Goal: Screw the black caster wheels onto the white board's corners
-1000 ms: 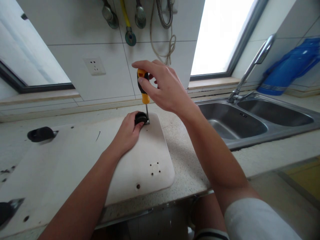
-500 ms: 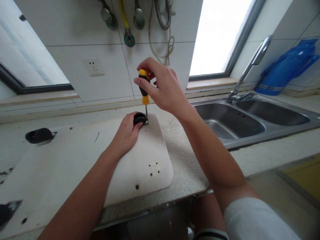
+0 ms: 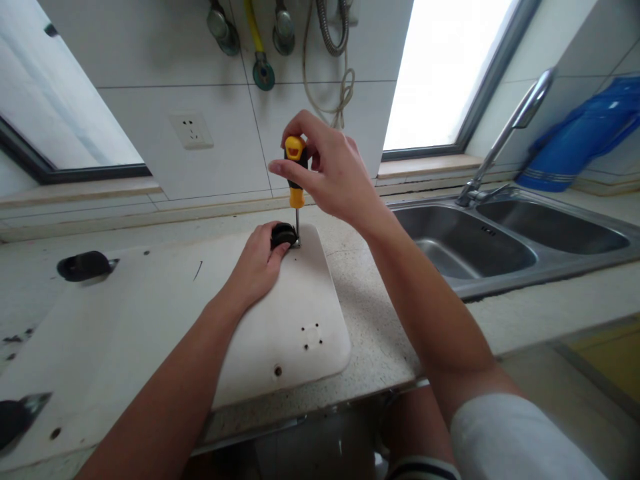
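My right hand (image 3: pixel 333 170) grips a yellow and black screwdriver (image 3: pixel 297 198), held upright with its shaft pointing down. The tip meets the metal plate at the base of a black caster wheel (image 3: pixel 284 235); the screw itself is too small to make out. Around that caster, my left hand (image 3: pixel 257 267) is closed, pressing it to the white board (image 3: pixel 260 333). Two other black casters, one at the far left (image 3: pixel 84 266) and one at the near left (image 3: pixel 15 423), sit on the same board. Near its right front corner the board has several small screw holes (image 3: pixel 311 337).
The board lies on a speckled countertop (image 3: pixel 370 333). To the right is a double steel sink (image 3: pixel 465 243) with a tall faucet (image 3: pixel 515 127). A blue thermos jug (image 3: pixel 580 137) stands behind it. Pipe valves (image 3: pixel 284 30) and a wall socket (image 3: pixel 191 130) are on the tiled wall.
The view has shifted slightly. The screwdriver's top has tipped a little toward me, and the fingers of my right hand have moved slightly around its handle. My left hand stays on the caster.
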Demonstrator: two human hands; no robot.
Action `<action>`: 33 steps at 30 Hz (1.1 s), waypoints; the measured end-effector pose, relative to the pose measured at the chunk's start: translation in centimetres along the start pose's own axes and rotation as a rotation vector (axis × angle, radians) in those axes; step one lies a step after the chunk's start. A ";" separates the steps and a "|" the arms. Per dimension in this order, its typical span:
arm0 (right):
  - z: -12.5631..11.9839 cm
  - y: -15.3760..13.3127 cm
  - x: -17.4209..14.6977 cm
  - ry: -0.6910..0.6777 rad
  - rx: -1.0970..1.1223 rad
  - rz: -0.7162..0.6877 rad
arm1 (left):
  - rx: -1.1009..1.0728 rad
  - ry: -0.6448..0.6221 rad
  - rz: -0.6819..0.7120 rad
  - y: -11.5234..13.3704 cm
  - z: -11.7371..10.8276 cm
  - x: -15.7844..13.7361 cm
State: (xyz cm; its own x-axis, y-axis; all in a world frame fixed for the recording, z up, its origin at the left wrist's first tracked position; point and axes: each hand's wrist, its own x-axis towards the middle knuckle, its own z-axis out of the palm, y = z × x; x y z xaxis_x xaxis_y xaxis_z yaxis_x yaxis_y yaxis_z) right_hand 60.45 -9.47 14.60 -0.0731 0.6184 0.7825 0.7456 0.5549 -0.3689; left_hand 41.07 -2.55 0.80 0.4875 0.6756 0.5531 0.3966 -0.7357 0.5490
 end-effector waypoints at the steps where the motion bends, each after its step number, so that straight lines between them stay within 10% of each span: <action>1: 0.3 -0.1 -0.1 0.045 -0.037 0.002 | -0.003 -0.001 -0.005 0.0 0.0 0.0; 13: -1.6 -0.2 0.0 -0.111 0.033 -0.093 | -0.010 -0.013 -0.027 0.3 -0.2 -0.2; 21: 0.6 0.3 -0.2 0.196 -0.174 0.028 | -0.005 -0.011 0.006 0.0 0.0 0.0; 28: -3.8 -1.8 0.1 0.610 -0.193 -0.074 | -0.028 -0.004 0.026 -0.2 0.2 -0.1; 33: -4.9 -1.8 -6.9 0.872 -0.209 0.157 | -0.054 0.018 0.020 -0.3 0.4 -0.1</action>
State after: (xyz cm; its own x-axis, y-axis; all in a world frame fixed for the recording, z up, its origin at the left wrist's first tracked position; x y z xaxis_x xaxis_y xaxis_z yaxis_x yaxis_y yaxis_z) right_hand 62.83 -17.48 12.35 0.5028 -0.0095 0.8643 0.8159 0.3354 -0.4710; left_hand 41.20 -2.46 0.35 0.4811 0.6616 0.5752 0.3440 -0.7459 0.5703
